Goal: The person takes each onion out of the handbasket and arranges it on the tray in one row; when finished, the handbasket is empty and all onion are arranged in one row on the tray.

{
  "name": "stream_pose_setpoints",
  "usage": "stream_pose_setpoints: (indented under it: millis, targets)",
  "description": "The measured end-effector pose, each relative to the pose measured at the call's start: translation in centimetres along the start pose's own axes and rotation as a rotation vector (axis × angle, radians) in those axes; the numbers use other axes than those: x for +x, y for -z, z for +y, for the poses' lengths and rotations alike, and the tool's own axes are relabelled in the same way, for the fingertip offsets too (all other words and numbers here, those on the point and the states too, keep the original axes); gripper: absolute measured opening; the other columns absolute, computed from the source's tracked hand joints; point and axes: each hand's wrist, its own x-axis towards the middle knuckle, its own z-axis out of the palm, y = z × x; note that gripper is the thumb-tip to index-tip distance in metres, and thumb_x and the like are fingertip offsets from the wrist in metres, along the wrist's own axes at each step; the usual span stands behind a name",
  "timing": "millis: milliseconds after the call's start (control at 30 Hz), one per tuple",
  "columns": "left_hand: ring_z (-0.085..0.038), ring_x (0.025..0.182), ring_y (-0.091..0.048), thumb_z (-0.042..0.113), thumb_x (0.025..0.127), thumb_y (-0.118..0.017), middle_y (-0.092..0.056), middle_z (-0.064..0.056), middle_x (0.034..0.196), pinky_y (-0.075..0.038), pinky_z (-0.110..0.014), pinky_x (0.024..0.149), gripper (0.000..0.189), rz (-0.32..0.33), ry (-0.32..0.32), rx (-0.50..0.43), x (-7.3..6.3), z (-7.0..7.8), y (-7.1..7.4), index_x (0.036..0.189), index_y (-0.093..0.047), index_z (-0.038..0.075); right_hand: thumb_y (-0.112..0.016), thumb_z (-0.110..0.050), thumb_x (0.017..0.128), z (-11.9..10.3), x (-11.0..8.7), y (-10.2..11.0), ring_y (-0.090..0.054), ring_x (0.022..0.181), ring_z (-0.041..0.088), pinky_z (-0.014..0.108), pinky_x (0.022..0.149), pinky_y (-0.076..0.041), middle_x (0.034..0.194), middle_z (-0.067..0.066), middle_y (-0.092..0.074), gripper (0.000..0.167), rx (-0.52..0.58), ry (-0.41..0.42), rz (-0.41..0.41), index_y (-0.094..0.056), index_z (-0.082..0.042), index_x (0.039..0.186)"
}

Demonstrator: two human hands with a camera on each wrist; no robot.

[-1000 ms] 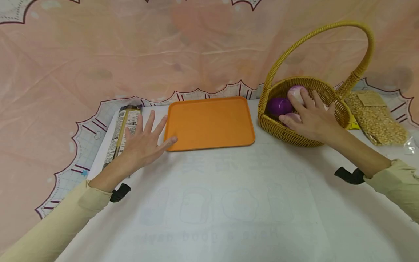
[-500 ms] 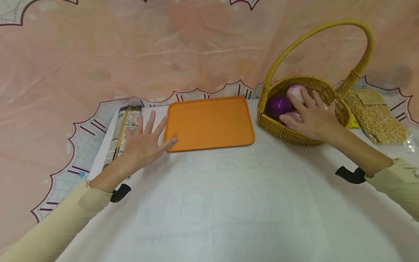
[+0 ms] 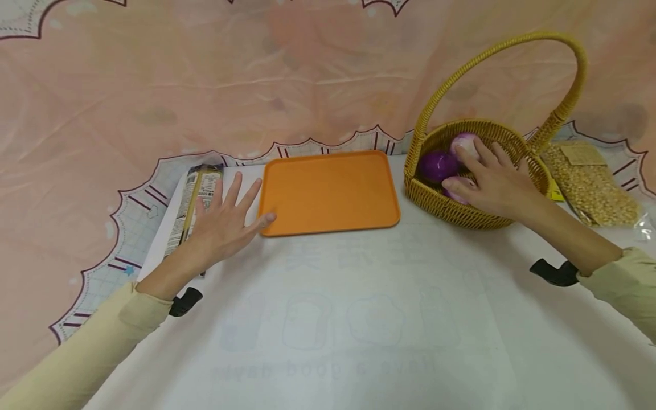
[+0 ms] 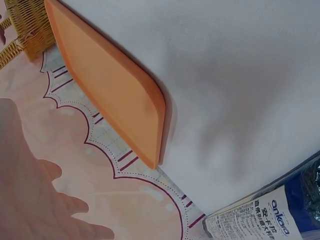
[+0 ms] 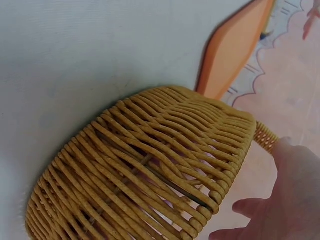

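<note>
My left hand (image 3: 220, 225) is held with its fingers spread, holding nothing. It hovers beside the orange tray (image 3: 330, 193), its thumb tip in front of the tray's near left corner. Behind its wrist and fingers lies a long printed packet (image 3: 180, 219), partly hidden; in the left wrist view the packet (image 4: 260, 220) has a blue end. My right hand (image 3: 494, 185) reaches over the wicker basket (image 3: 441, 210), fingers apart and slightly bent. Beneath its fingers are a glossy purple ball (image 3: 438, 166) and two white-and-purple round things, one at the back (image 3: 463, 143). Whether the fingertips touch them I cannot tell.
A tall arched handle (image 3: 556, 37) rises from the basket. To its right lies a clear bag of yellow kernels (image 3: 597, 188), with a bit of yellow packaging (image 3: 554, 191) beside it. A white printed cover (image 3: 338, 319) lies over the table; a pink patterned cloth (image 3: 307, 80) is behind.
My right hand has shifted slightly to the right over the basket, showing a little more of the round things. My left hand stays almost still.
</note>
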Motion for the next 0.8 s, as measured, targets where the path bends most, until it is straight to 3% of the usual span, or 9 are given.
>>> stream_pose_setpoints:
  millis: [333, 533, 800]
  targets:
    - [-0.048, 0.146, 0.015, 0.077, 0.09, -0.025, 0.016, -0.01, 0.163, 0.006, -0.08, 0.106, 0.085, -0.013, 0.002, -0.025, -0.02, 0.03, 0.15, 0.156, 0.003, 0.031, -0.027, -0.074, 0.091, 0.31, -0.07, -0.13, -0.003, 0.145, 0.055, 0.084, 0.102, -0.004, 0.162, 0.022, 0.004, 0.087, -0.004, 0.009, -0.019, -0.005, -0.023, 0.158]
    - [-0.048, 0.147, 0.011, 0.076, 0.091, -0.025, 0.013, -0.01, 0.164, 0.001, -0.079, 0.108, 0.084, -0.008, -0.01, -0.038, 0.13, -0.14, 0.05, 0.156, 0.003, 0.031, -0.028, -0.074, 0.091, 0.36, 0.0, -0.34, -0.005, 0.144, 0.056, 0.085, 0.101, -0.006, 0.162, 0.023, 0.001, 0.086, 0.003, 0.01, -0.015, -0.007, -0.023, 0.157]
    - [-0.046, 0.149, -0.006, 0.059, 0.099, -0.035, 0.0, -0.014, 0.165, -0.008, -0.071, 0.115, 0.074, 0.057, -0.12, -0.276, 0.89, -0.69, -0.26, 0.157, -0.003, 0.026, -0.034, -0.07, 0.093, 0.31, -0.16, -0.09, -0.014, 0.143, 0.055, 0.079, 0.106, -0.014, 0.16, 0.028, -0.01, 0.083, 0.046, 0.028, -0.006, -0.011, -0.022, 0.157]
